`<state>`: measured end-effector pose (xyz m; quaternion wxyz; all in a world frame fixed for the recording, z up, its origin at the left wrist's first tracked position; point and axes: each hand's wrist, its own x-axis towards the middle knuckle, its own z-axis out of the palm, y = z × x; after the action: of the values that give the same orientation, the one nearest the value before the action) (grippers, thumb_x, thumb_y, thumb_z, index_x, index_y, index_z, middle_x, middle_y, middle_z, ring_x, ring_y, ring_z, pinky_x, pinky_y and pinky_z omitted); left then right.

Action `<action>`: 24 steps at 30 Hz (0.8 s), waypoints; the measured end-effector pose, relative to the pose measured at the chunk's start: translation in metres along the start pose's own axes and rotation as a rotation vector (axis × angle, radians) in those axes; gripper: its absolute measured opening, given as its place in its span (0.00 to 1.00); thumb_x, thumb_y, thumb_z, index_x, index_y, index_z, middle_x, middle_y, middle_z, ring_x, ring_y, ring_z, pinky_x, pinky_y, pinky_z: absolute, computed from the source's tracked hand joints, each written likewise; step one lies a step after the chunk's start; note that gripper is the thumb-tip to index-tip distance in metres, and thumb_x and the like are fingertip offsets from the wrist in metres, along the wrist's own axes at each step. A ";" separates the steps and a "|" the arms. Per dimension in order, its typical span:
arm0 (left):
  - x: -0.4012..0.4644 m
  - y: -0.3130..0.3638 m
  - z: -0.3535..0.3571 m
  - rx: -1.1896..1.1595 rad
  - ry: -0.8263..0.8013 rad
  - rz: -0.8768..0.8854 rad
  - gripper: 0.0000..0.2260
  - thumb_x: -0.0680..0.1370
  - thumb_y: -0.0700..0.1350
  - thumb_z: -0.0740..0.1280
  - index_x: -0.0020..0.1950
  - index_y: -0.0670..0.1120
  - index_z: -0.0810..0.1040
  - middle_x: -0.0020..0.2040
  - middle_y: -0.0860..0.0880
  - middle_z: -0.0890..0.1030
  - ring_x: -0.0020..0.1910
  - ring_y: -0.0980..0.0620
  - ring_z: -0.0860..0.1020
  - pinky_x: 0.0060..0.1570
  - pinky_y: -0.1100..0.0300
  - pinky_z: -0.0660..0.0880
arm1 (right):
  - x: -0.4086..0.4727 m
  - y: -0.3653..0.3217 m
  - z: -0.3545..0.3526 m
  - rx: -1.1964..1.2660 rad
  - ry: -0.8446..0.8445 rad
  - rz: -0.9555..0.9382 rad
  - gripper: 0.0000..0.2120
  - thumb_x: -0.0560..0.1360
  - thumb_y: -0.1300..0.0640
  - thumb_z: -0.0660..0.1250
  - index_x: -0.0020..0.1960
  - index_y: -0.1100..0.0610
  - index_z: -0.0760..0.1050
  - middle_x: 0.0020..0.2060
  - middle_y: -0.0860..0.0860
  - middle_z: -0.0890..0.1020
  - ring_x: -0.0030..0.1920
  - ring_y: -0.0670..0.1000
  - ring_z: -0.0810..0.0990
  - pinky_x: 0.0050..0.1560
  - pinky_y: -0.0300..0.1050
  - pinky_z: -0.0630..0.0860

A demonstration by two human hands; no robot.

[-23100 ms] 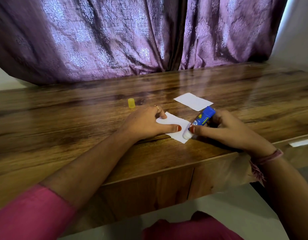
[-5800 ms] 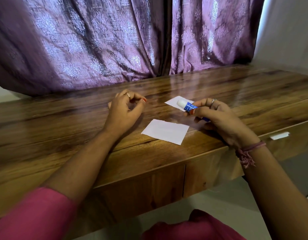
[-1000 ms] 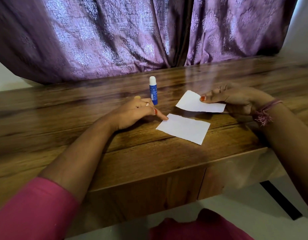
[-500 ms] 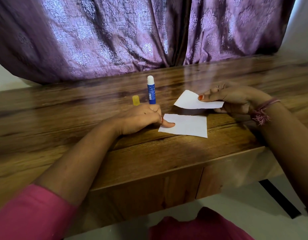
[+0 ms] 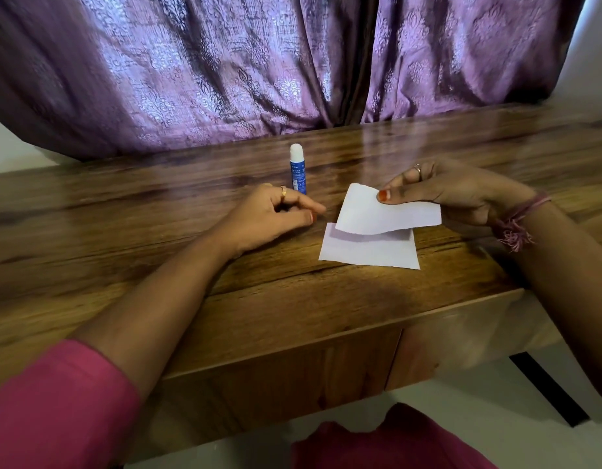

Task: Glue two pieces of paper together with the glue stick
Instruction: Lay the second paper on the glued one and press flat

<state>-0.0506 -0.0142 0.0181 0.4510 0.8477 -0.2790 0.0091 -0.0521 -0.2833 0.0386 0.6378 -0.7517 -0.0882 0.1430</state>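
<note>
Right hand (image 5: 462,194) sits in the right-center of the frame, pinching the top sheet (image 5: 387,213) between thumb and fingers. That sheet is lifted and a bit curled, hanging over the far edge of the bottom sheet (image 5: 370,250), which lies flat on the worktop (image 5: 157,231) just below it. Looks like the two sheets aren't touching, since there's a shadow band between them, but the angle makes that hard to be sure of.

Left hand (image 5: 272,218) is center frame, resting on the worktop with fingers loosely curled and nothing in it. Its fingertips point toward the sheets, close to the left edges but not on them.

Glue stick (image 5: 298,170) stands upright right behind the left hand, toward upper center, blue body with the white tip showing, so the cap's off. Purple curtain (image 5: 225,62) fills the whole top of the frame. Pink sleeve (image 5: 56,407) is in the lower left corner.
</note>
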 end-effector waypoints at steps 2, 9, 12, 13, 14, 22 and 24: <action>0.003 -0.003 0.000 -0.054 -0.034 -0.056 0.08 0.72 0.40 0.72 0.49 0.52 0.82 0.30 0.56 0.70 0.29 0.61 0.66 0.32 0.69 0.63 | 0.001 -0.001 0.003 -0.023 0.001 0.001 0.17 0.63 0.59 0.74 0.50 0.65 0.80 0.40 0.55 0.85 0.37 0.48 0.82 0.37 0.37 0.80; 0.002 -0.010 -0.002 -0.214 -0.097 -0.043 0.11 0.64 0.46 0.74 0.45 0.48 0.80 0.32 0.56 0.73 0.32 0.60 0.69 0.34 0.69 0.68 | 0.005 0.002 0.019 -0.064 -0.001 -0.016 0.14 0.62 0.58 0.75 0.44 0.65 0.82 0.39 0.58 0.86 0.35 0.50 0.83 0.37 0.40 0.79; 0.001 -0.010 -0.005 -0.176 -0.182 -0.021 0.11 0.64 0.47 0.74 0.45 0.48 0.79 0.33 0.57 0.77 0.31 0.62 0.70 0.33 0.72 0.68 | 0.006 0.003 0.021 -0.089 0.001 -0.023 0.17 0.62 0.59 0.75 0.47 0.66 0.81 0.42 0.59 0.86 0.36 0.52 0.83 0.39 0.42 0.81; 0.000 -0.009 -0.007 -0.146 -0.215 -0.022 0.12 0.64 0.47 0.74 0.46 0.49 0.79 0.33 0.58 0.77 0.31 0.62 0.69 0.33 0.72 0.68 | 0.007 0.002 0.020 -0.086 -0.004 -0.023 0.17 0.62 0.59 0.75 0.47 0.66 0.81 0.43 0.60 0.85 0.37 0.52 0.83 0.40 0.42 0.81; 0.000 -0.009 -0.008 -0.123 -0.238 -0.025 0.12 0.65 0.48 0.74 0.46 0.49 0.79 0.34 0.58 0.78 0.31 0.62 0.69 0.33 0.72 0.68 | 0.007 0.002 0.020 -0.080 -0.009 -0.022 0.16 0.62 0.59 0.75 0.47 0.66 0.81 0.42 0.59 0.86 0.37 0.52 0.84 0.39 0.42 0.81; -0.004 -0.005 -0.011 -0.003 -0.266 -0.007 0.13 0.67 0.51 0.73 0.50 0.52 0.80 0.34 0.59 0.74 0.32 0.60 0.67 0.33 0.71 0.66 | 0.004 0.003 0.018 -0.089 -0.011 -0.031 0.12 0.63 0.62 0.75 0.44 0.67 0.82 0.38 0.60 0.86 0.34 0.52 0.84 0.36 0.42 0.82; -0.005 -0.004 -0.012 0.021 -0.265 -0.006 0.15 0.66 0.53 0.72 0.51 0.52 0.81 0.35 0.58 0.74 0.34 0.58 0.67 0.34 0.70 0.65 | 0.004 0.003 0.018 -0.110 -0.009 -0.027 0.12 0.62 0.61 0.75 0.44 0.66 0.82 0.39 0.61 0.86 0.34 0.53 0.85 0.37 0.43 0.83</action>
<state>-0.0504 -0.0005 0.0211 0.4013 0.8471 -0.3334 -0.1014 -0.0544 -0.2656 0.0321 0.5969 -0.7837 -0.1089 0.1328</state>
